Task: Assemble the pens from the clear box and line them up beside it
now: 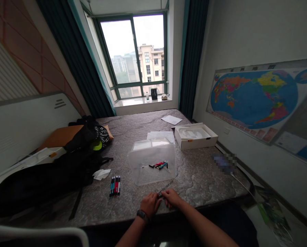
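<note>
Close together at the mattress's near edge are my left hand (150, 204), with a dark band on its wrist, and my right hand (172, 199). The fingers of both are closed around a small dark piece (159, 195), mostly hidden between them; its kind cannot be made out. Just beyond stands a clear plastic bin (140, 171). Through its wall several loose pen parts (160, 165) show, red, teal, black and silver. Left of my hands, a row of several assembled pens (114, 186), teal, red and white, lies side by side.
A white open box (196, 135) sits right of the bin, with paper sheets (156, 135) behind. Crumpled tissue (102, 174) and a black bag (45, 181) lie at left. A blurred device with a cable (224, 163) is at right; a white rail (40, 231) crosses the lower left.
</note>
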`<state>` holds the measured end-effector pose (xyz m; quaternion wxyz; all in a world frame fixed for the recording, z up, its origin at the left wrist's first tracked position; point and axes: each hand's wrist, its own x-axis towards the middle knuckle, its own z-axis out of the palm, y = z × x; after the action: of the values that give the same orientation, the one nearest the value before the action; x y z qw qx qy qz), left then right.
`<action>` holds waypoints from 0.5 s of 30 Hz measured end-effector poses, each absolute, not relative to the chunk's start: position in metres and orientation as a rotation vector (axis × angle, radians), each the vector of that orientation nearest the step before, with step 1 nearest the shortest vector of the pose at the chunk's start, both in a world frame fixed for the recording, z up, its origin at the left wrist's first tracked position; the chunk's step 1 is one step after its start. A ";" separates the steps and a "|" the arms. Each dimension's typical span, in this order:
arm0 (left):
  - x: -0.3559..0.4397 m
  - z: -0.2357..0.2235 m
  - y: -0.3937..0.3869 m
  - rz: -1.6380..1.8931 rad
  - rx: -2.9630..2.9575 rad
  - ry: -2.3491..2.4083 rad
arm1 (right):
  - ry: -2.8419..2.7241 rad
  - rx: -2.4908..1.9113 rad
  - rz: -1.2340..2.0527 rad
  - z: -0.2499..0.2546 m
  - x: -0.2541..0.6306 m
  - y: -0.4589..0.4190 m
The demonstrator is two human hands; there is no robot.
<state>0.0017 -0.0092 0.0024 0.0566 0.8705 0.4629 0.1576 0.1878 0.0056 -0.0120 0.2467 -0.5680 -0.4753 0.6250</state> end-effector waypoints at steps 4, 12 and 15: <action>0.001 0.002 -0.010 0.475 2.613 1.386 | -1.295 -1.568 1.704 -0.008 0.188 0.006; 0.003 0.004 -0.011 0.475 2.716 1.453 | -1.279 -1.556 1.697 -0.006 0.188 0.006; 0.003 0.002 -0.010 0.452 2.694 1.498 | -1.240 -1.573 1.681 -0.005 0.189 0.007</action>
<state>0.0028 -0.0099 0.0022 0.0132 0.8646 0.4809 0.1452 0.1889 0.0068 -0.0049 0.2604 -0.5809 -0.4579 0.6206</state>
